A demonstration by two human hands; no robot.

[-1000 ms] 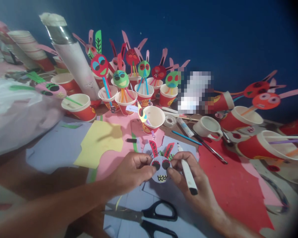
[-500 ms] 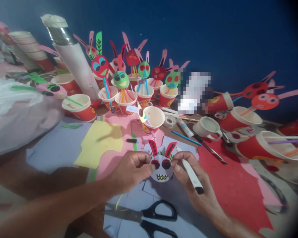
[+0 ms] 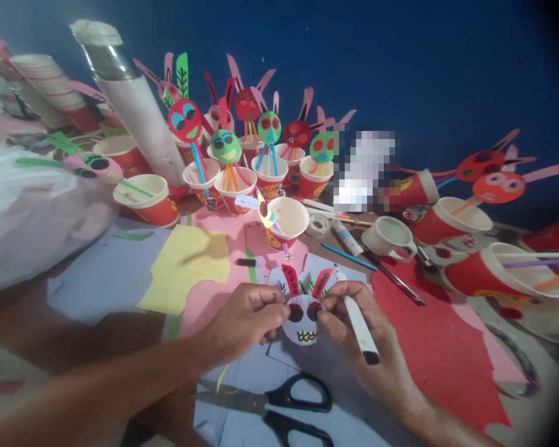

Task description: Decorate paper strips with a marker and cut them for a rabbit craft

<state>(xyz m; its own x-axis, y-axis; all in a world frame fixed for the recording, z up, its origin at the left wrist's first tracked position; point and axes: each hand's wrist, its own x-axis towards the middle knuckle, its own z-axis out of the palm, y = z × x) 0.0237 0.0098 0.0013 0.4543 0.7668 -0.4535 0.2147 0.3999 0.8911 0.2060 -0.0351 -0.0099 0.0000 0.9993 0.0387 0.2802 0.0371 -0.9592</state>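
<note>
The left hand (image 3: 246, 315) and right hand (image 3: 386, 343) pinch the face (image 3: 302, 324), ears (image 3: 290, 280) pointing away; the right also grips a marker (image 3: 358, 320), slanting, tip (image 3: 336, 269) forward-left.

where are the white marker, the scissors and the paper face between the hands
White marker (image 3: 360, 325), head view, on its pale barrel.
Scissors (image 3: 259, 404), head view, on the metal near the handles.
Paper face (image 3: 304, 325), head view, on its pale middle, above the mouth.

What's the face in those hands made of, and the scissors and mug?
Face: looks like matte paper or card, with flat cut edges.
Scissors: grey blades suggest smooth metal; black handles are probably plastic.
Mug: smooth, pale, perhaps ceramic, though plastic is possible.
</note>
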